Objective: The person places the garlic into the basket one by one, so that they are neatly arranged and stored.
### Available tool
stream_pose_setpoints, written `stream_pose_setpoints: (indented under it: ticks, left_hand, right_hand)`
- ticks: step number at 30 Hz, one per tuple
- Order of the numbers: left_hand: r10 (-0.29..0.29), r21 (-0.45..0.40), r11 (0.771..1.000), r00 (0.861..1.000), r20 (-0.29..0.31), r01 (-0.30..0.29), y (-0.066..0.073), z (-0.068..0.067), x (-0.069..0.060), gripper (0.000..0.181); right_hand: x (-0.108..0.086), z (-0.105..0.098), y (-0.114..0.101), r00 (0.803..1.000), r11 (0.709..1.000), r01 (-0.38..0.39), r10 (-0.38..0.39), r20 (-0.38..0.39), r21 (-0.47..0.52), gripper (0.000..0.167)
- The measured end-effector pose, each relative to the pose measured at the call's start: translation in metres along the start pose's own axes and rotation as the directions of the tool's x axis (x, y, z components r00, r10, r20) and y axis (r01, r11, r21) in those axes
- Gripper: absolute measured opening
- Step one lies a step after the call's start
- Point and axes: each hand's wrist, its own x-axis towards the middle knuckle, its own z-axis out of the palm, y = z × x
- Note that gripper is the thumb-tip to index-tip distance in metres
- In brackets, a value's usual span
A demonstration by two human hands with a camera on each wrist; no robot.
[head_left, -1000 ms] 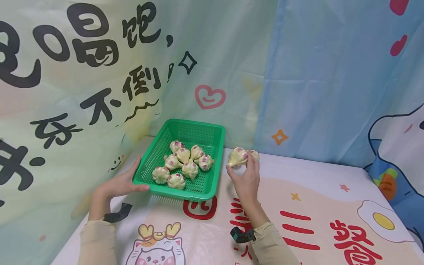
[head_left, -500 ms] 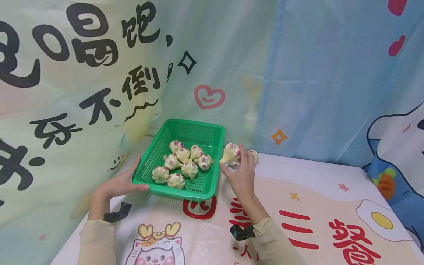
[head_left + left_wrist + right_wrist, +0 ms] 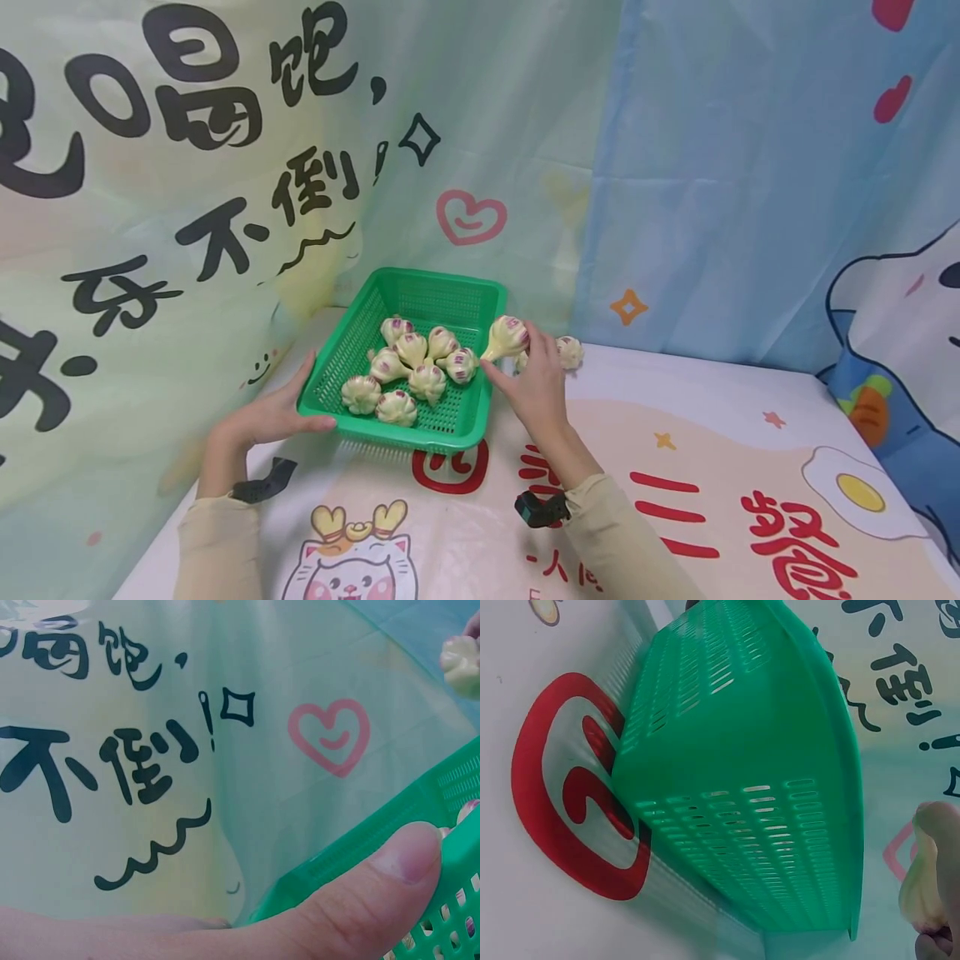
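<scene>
A green plastic basket (image 3: 442, 293) stands on the table with several garlic bulbs (image 3: 396, 408) inside. My left hand (image 3: 273, 414) holds its near left corner; in the left wrist view the thumb (image 3: 367, 904) lies over the rim. My right hand (image 3: 538, 387) pinches another garlic bulb (image 3: 508, 336) between thumb and fingers, at the basket's right rim. The right wrist view shows this held garlic bulb (image 3: 921, 889) beyond the basket's outer wall (image 3: 727, 742). Behind the right hand, one garlic bulb (image 3: 570, 352) rests on the table, and another (image 3: 521, 362) is mostly hidden.
A printed cloth (image 3: 465, 533) covers the table. Fabric curtains rise at the back (image 3: 675, 208) and along the left side (image 3: 90, 417), close to the left hand. A wrist strap (image 3: 264, 483) sits on the left wrist, and a small camera (image 3: 542, 508) on the right.
My right hand has lifted the garlic bulb and carried it left to the basket's rim, uncovering more of the bulb behind. The left hand stays at the basket's corner.
</scene>
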Motion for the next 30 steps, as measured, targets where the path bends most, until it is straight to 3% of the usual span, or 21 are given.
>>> stream_pose_setpoints:
  ticks: [17,30]
  left_hand:
    - [0.004,0.005,1.000,1.000,-0.012,-0.004,0.000,-0.003,-0.002,0.118]
    - [0.007,-0.009,1.000,1.000,-0.001,-0.007,-0.004,0.000,0.003,0.116]
  right_hand:
    - [0.021,0.010,-0.015,0.987,0.995,0.011,0.005,0.159,-0.096,0.091]
    - [0.039,0.018,-0.024,0.974,0.987,0.018,0.019,0.226,-0.161,0.089]
